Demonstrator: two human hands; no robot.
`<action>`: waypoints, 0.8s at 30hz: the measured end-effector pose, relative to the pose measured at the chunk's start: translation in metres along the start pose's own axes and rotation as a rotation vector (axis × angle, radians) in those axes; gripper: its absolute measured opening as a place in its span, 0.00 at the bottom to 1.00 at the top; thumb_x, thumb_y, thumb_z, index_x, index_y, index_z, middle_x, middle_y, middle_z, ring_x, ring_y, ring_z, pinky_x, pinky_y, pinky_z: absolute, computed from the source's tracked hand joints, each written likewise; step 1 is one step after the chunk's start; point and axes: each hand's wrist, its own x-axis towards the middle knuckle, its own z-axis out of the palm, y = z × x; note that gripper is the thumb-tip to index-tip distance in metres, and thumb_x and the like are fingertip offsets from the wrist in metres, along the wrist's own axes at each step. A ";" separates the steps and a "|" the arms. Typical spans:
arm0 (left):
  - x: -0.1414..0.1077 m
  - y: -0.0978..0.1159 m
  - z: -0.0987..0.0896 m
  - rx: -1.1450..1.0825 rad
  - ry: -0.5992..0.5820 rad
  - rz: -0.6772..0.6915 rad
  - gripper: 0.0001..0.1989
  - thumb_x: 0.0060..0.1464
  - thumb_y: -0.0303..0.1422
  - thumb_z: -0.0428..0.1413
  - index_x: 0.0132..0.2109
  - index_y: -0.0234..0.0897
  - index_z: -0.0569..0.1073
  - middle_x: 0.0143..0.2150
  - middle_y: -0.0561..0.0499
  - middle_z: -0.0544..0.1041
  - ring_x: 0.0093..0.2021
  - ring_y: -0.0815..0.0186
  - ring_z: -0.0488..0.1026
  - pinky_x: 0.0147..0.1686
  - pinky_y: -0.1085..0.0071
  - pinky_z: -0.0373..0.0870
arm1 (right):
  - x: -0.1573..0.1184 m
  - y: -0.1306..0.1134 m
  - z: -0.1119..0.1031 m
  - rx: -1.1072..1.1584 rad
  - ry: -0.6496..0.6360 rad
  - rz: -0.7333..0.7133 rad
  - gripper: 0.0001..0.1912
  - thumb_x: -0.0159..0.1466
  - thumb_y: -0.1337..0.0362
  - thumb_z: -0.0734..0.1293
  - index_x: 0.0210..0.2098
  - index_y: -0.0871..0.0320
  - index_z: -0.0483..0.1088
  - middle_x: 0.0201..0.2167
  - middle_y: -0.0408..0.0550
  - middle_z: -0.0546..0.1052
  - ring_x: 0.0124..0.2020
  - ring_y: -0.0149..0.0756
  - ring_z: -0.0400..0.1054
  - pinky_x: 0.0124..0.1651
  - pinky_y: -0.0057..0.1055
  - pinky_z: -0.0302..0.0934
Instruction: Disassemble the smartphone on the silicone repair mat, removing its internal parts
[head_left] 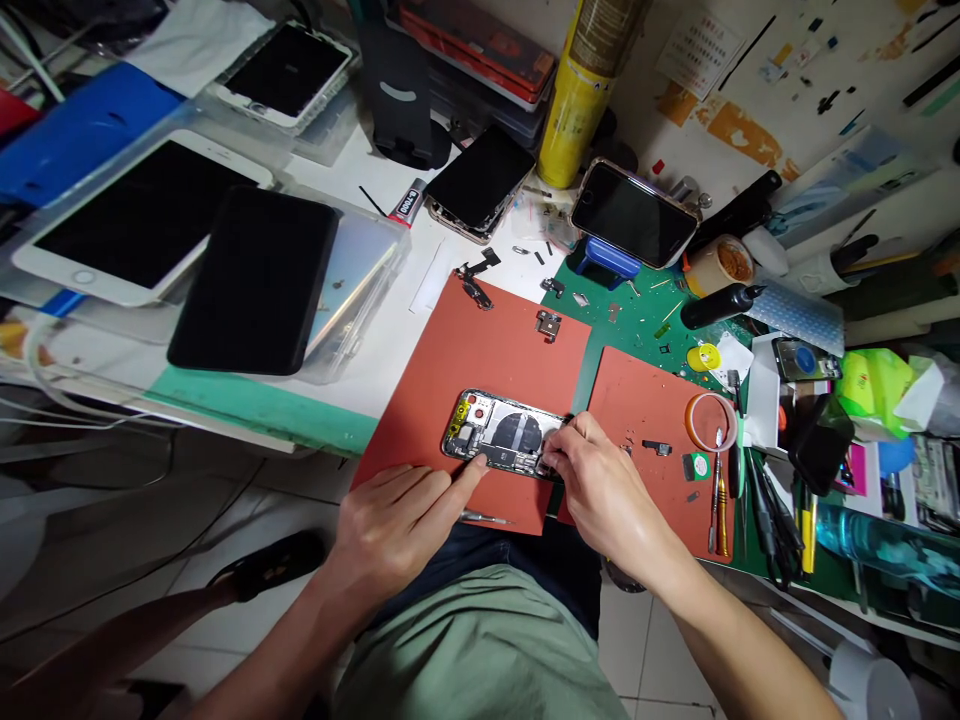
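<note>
An opened phone housing [517, 430] lies on a reddish-brown mat [420, 400], its inside parts and a round dark coil facing up. The index finger of my left hand [401, 515] reaches out and presses on the near edge of the housing, with the other fingers curled below. Above the housing's right end, my right hand [600, 475] is pinched; what sits between the fingertips is hidden. A slim metal screwdriver [487, 518] shows just right of my left hand, its left end out of sight.
Small phone parts [549, 325] lie at the mat's far side. To the right, a second mat [637, 400] carries a tape ring [710, 422] and screwdrivers [721, 500]. A phone [634, 213] leans on a blue stand. Tablets [142, 220] cover the left. A yellow can [574, 110] stands behind.
</note>
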 end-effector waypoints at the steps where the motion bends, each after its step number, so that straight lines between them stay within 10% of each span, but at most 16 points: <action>1: 0.000 0.000 0.000 0.000 0.005 -0.003 0.21 0.64 0.13 0.52 0.60 0.26 0.77 0.27 0.56 0.70 0.27 0.66 0.70 0.34 0.63 0.66 | 0.000 0.000 0.000 0.006 0.001 -0.002 0.14 0.69 0.79 0.59 0.42 0.55 0.69 0.41 0.46 0.69 0.33 0.34 0.66 0.34 0.31 0.55; 24: 0.001 -0.002 0.003 0.007 0.046 -0.032 0.24 0.62 0.12 0.55 0.61 0.32 0.77 0.25 0.59 0.68 0.23 0.70 0.67 0.30 0.67 0.65 | -0.009 0.010 -0.004 0.324 0.116 -0.003 0.14 0.79 0.68 0.55 0.45 0.54 0.72 0.42 0.48 0.70 0.40 0.36 0.70 0.43 0.34 0.65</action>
